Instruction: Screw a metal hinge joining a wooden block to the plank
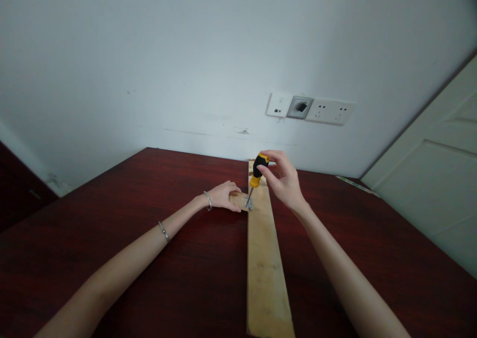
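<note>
A long pale wooden plank [265,263] lies lengthwise on the dark red table [149,238], running away from me. My right hand [285,181] is closed round the top of a short yellow and black screwdriver [257,171], which stands nearly upright with its tip at a small metal bracket [249,205] on the plank's left edge. My left hand [223,196] is closed on a small wooden block [238,199] that butts against the plank beside the bracket. Two thin bracelets sit on my left forearm.
A white wall rises behind the table with a row of sockets [311,109]. A pale door [432,179] stands at the right. A thin strip [356,183] lies at the table's far right edge.
</note>
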Motion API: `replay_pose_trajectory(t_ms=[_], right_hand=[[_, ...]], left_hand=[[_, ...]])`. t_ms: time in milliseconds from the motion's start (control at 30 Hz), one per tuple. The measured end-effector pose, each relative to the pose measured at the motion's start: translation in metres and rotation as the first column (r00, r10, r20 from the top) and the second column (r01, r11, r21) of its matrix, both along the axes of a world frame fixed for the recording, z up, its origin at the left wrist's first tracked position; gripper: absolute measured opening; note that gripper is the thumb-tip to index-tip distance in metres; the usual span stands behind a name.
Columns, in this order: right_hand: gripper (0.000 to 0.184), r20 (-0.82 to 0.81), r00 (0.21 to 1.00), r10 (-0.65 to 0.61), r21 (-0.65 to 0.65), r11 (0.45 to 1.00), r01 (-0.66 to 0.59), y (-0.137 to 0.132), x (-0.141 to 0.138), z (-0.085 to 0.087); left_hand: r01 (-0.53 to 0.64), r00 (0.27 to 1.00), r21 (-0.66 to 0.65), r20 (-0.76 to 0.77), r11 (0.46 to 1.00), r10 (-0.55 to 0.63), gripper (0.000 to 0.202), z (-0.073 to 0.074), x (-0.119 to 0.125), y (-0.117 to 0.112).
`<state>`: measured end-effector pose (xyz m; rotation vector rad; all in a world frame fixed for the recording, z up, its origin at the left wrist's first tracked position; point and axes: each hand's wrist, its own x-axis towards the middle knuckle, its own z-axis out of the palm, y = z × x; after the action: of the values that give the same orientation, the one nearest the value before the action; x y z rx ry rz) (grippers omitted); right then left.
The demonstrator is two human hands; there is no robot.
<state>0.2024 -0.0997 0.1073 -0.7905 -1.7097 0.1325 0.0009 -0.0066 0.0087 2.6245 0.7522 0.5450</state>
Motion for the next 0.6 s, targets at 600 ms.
replay_pose_trajectory(t_ms=[600], right_hand=[[0.025,-0.026,1.000,-0.002,0.025,1.000,0.003,-0.0032,-0.0022,0.0008]], left_hand=[[0.001,1.000,0.000,-0.003,1.000,-0.001,0.064,-0.0012,0.0004,0.0013]])
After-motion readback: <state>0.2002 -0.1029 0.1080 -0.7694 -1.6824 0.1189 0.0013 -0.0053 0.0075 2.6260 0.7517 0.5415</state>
